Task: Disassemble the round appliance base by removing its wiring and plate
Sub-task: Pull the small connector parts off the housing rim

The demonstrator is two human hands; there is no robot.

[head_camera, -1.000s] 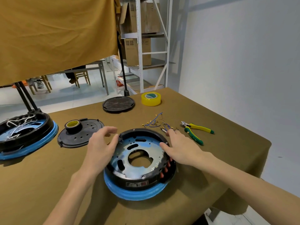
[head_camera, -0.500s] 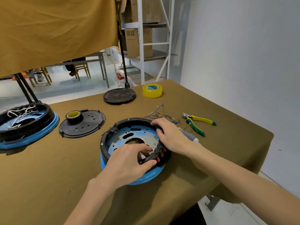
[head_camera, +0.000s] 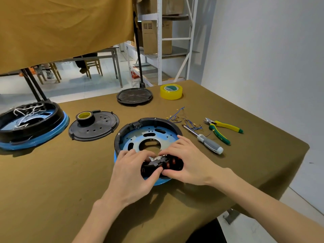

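Note:
The round appliance base (head_camera: 157, 122), black-rimmed with a blue lower ring, lies open side up in the middle of the table. Inside it sits a metal plate (head_camera: 138, 139) with a blue film and a large centre hole. At the base's near rim is a black switch panel (head_camera: 157, 165) with red buttons. My left hand (head_camera: 133, 174) grips that panel's left end, thumb underneath. My right hand (head_camera: 185, 162) grips its right end, fingers curled over the rim. Loose blue wires with brass terminals (head_camera: 185, 120) lie behind the base.
A screwdriver (head_camera: 206, 142) and yellow-green cutters (head_camera: 222, 129) lie right of the base. A second wired base (head_camera: 29, 123) sits far left, a black cover (head_camera: 98, 128) with a tape roll (head_camera: 85, 117) beside it, another black disc (head_camera: 134, 96) and yellow tape (head_camera: 171, 92) behind.
Both hands moved from the base's left and right sides to its near rim and took hold of the switch panel. The view dropped and closed in.

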